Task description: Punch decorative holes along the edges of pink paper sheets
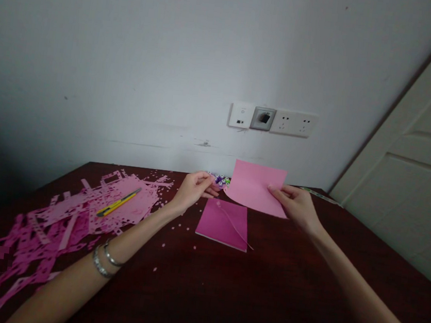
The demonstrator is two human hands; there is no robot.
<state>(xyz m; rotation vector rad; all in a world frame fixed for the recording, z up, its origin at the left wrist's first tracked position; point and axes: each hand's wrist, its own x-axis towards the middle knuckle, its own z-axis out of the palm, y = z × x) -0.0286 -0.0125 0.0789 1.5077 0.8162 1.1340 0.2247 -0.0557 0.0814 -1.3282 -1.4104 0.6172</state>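
My right hand (296, 204) pinches a light pink sheet of paper (257, 187) by its right edge, thumb in front, and holds it up above the table. My left hand (196, 188) is raised to the left of that sheet with thumb and forefinger pressed together; whether anything small is between them I cannot make out. Below, between the hands, a square stack of darker pink paper (219, 227) lies flat. Across it runs a thin pink stem-like strip (237, 226). Behind my left fingers sit small purple, white and green pieces (221, 179), partly hidden.
At left, a heap of punched pink paper scraps (71, 228) spreads over the dark red table (262, 301), with a yellow box cutter (119, 202) on top. Tiny paper bits (163, 245) dot the middle. A narrow patterned strip (320, 195) lies at the back right, near the wall with sockets (293, 124).
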